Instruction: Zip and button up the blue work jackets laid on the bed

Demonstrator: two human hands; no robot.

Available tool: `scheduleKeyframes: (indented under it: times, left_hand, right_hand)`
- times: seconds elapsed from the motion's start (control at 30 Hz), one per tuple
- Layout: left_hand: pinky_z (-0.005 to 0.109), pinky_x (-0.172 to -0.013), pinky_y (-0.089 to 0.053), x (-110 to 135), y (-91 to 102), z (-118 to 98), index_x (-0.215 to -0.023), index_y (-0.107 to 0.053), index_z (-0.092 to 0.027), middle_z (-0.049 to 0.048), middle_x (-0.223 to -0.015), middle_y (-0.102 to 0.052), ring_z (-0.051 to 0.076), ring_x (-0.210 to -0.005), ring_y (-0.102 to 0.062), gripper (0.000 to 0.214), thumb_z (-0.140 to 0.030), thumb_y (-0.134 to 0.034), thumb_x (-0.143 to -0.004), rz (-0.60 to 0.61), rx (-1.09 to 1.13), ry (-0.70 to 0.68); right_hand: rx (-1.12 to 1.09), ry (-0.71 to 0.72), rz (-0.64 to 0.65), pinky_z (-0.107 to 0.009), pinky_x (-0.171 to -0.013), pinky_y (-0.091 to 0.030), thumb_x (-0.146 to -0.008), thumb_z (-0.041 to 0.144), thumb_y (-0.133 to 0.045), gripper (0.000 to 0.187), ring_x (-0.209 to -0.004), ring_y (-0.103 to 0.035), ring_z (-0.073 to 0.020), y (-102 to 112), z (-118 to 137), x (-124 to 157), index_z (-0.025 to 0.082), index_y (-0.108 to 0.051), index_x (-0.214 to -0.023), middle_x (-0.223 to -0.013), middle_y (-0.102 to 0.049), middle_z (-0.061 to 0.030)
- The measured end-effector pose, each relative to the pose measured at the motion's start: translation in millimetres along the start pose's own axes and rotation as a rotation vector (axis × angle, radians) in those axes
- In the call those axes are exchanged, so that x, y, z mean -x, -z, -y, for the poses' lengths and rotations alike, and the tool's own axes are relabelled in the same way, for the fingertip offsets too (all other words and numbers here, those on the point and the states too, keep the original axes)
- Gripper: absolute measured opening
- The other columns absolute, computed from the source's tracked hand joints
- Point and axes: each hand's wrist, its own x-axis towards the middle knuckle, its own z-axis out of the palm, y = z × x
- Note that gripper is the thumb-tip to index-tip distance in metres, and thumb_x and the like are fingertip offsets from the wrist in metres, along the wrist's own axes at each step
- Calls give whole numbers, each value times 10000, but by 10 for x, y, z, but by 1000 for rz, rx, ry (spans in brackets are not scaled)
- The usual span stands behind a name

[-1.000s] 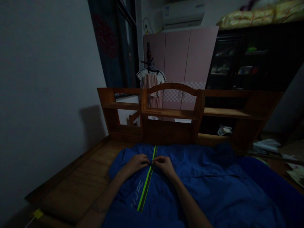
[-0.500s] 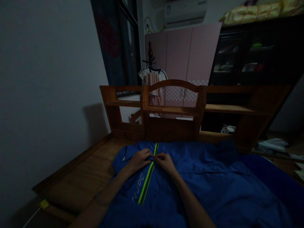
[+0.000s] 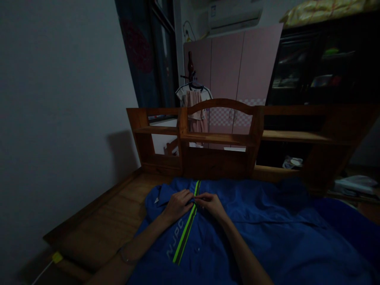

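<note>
Since the earlier frames both hands have drifted slightly right and nearer along the green stripe, the view shifting with them. Left hand (image 3: 177,204) and right hand (image 3: 212,204) meet at the neon-green zipper band (image 3: 186,233) of a blue jacket (image 3: 267,233), which lies spread flat on the wooden platform (image 3: 113,221), collar toward the far wooden shelf unit (image 3: 219,138). Fingers of both hands are drawn together, pinching the fabric edges on either side of the band; whether a slider is held cannot be told in the dim light. By its look the cloth is thin, soft and light, likely somewhat slick, so it would bunch if pushed; grip is best taken at the stiffer zipper edge or collar. White letters "NJPC" (image 3: 175,239) run beside the stripe. Writing on the air conditioner (image 3: 234,16) is illegible.
</note>
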Motion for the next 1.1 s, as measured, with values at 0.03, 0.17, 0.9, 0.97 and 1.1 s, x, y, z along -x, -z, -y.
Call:
scheduleKeyframes:
  times: [0.03, 0.17, 0.9, 0.97, 1.1]
  left_hand:
    - [302, -776, -421, 0, -2, -8, -963, -556, -188, 46, -912, -567, 204, -912, -532, 162, -150, -546, -805, -3, 5, 16]
    - [298, -798, -424, -2, -9, -8, -977, -573, -189, 38, -922, -576, 191, -922, -537, 176, -145, -544, -808, -23, 78, 55]
    - [286, -799, -422, -5, 151, 139, -1099, -596, -213, 43, -964, -538, 172, -923, -507, 235, -231, -516, -879, 88, 67, -120]
    - [295, -798, -418, -10, 157, 121, -1068, -594, -200, 42, -951, -542, 178, -916, -509, 213, -250, -536, -869, 74, 16, -120]
    - [301, -823, -413, -24, 177, 95, -1059, -574, -194, 41, -968, -547, 182, -932, -510, 217, -259, -565, -852, 44, -8, -111]
  right_hand:
    - [4, 12, 0, -207, -511, -390, -738, 459, -619, 407, -551, -516, -101, 2, -10, 0, 104, -708, -915, -685, -642, -46]
    - [46, 61, -29, -206, -556, -395, -742, 407, -635, 318, -630, -541, -112, 12, -20, 9, 131, -718, -878, -783, -645, -53]
    - [88, -9, -38, -190, -506, -374, -757, 406, -604, 343, -568, -523, -100, -19, -42, 22, 111, -715, -892, -689, -645, -44]
    - [59, -27, -16, -193, -501, -380, -750, 432, -607, 375, -536, -508, -93, 3, -28, 7, 98, -713, -885, -656, -639, -42]
    - [29, -34, 0, -200, -506, -382, -734, 465, -618, 404, -529, -495, -90, 34, 1, -3, 95, -716, -863, -632, -630, -40]
